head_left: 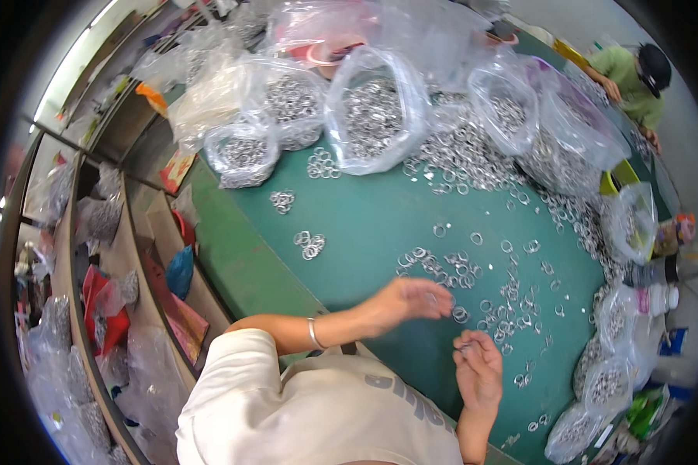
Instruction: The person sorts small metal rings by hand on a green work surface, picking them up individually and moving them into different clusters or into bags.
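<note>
Clear plastic bags [417, 108] are holding metal rings [372, 120] along the green table's [372, 221] far and right edges. Beside loose rings [463, 271] mid-table, the left hand [411, 300] is hovering outstretched, the right hand [479, 366] curled, whether around one I cannot tell.

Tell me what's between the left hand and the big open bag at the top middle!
In the head view, loose rings lie nearest the left hand, then bare green table up to the bag.

My left hand [412, 301] is blurred; the bit [466, 348] pinched in my right hand [481, 370] is too small to tell. Below that hand, my forearm [475, 435] is cut off at the edge.
</note>
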### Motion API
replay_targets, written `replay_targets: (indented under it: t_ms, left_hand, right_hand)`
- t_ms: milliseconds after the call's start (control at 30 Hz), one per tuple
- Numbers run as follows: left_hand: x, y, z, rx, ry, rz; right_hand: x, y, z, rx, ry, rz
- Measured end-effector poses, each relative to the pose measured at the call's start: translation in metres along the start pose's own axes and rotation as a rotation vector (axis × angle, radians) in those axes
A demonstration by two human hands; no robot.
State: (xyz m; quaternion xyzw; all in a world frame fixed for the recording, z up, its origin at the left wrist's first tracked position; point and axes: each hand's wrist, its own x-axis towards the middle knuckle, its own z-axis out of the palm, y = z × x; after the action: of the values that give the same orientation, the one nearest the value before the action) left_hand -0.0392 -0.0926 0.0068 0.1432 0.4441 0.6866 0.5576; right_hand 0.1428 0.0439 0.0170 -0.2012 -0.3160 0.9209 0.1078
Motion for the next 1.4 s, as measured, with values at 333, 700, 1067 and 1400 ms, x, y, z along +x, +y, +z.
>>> replay_targets:
  t_ms: [333, 700, 1067, 1400]
  left_hand:
    - [-0.045, 0.107, -0.181, 0.936, 1.038, 0.604]
    - [-0.076, 0.067, -0.188, 1.508, 1.044, 0.537]
    - [-0.083, 0.053, -0.167, 1.27, 0.967, 0.748]
    - [-0.065, 0.034, -0.098, 1.084, 0.688, 0.671]
  right_hand:
    - [0.01, 0.008, -0.001, 0.24, 0.059, 0.188]
    - [0.04, 0.014, 0.04, -0.074, 0.052, 0.177]
    - [0.227, 0.087, 0.181, -0.298, -0.056, 0.134]
    - [0.119, 0.046, 0.103, -1.408, -0.468, -0.176]
